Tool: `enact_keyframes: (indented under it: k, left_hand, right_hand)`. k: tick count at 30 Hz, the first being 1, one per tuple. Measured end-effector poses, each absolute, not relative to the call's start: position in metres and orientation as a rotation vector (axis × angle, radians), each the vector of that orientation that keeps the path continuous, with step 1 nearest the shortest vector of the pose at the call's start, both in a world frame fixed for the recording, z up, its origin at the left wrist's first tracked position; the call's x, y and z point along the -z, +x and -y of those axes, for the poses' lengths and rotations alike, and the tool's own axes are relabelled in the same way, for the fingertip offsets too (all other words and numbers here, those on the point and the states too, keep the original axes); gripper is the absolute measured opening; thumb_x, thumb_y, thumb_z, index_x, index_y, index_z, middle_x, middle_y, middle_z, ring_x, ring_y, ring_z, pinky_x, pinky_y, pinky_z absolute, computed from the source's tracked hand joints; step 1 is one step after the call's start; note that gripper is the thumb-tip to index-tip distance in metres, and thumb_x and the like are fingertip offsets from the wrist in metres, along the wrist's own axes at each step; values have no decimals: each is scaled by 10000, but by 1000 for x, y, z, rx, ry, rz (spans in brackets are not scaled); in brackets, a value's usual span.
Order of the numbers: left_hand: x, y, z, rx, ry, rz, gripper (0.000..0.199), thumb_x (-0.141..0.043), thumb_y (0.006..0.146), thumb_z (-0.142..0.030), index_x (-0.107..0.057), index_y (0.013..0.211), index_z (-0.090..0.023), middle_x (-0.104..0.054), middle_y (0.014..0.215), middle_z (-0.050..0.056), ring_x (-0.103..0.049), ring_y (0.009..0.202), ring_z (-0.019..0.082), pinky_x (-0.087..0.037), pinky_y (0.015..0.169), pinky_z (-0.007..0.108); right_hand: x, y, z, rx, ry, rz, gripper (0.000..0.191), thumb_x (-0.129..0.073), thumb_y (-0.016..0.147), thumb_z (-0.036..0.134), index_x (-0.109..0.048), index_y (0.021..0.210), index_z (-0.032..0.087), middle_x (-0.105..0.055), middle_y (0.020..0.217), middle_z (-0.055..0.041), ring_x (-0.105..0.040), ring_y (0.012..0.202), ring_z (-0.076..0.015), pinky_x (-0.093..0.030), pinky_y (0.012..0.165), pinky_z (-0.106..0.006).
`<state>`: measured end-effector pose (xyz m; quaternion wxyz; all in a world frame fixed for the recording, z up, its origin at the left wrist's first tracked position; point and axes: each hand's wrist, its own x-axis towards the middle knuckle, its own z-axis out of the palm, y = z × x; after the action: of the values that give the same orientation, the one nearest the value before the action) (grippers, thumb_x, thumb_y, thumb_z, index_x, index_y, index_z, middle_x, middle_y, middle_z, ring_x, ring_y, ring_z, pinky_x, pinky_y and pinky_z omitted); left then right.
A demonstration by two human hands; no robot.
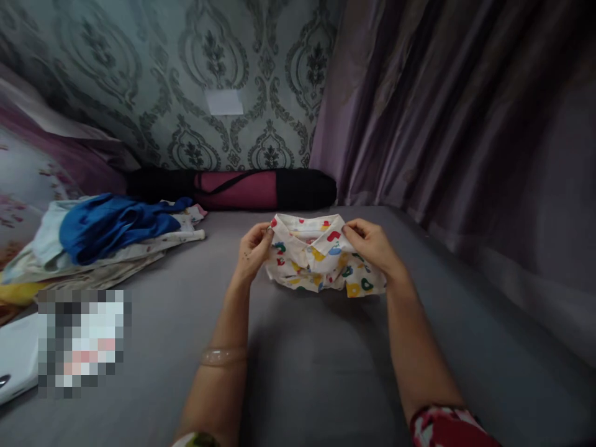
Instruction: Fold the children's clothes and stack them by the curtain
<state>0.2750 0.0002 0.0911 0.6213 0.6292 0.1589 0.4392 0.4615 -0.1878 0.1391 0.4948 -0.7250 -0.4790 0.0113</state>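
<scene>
The patterned shirt (302,264) is held up over the grey sheet (321,379), its shoulders pinched beside the collar by the left hand (254,249) and right hand (376,247). If either fingertip pinch loosened, that shoulder could slip and the limp fabric crumple.

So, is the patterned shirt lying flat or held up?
The shirt is held up, not lying flat: left hand and right hand pinch it beside the collar, and its body is creased and bunched below.
</scene>
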Motion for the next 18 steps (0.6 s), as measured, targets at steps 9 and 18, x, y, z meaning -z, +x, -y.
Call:
enact_keyframes:
  k: [9,18]
  left_hand:
    - [-199,228,-12,-1157,2010,-309,212,-655,790,-348,-721,914,-189,-666,773,10,-561,685,135,-424,604,206]
    - [-275,164,-11,-951,2090,-325,279,-731,762,-362,-712,966,-172,-672,744,11,-583,656,133,-471,600,256]
  right_hand:
    - [-205,455,194,27,-1703,1402,296,-553,885,493,-664,944,224,-687,790,-7,-611,686,-160,-465,592,-258]
    - [-286,453,217,-280,-1507,1460,244,-794,711,392,-694,847,215,-682,691,9,-647,632,-160,-520,497,-247]
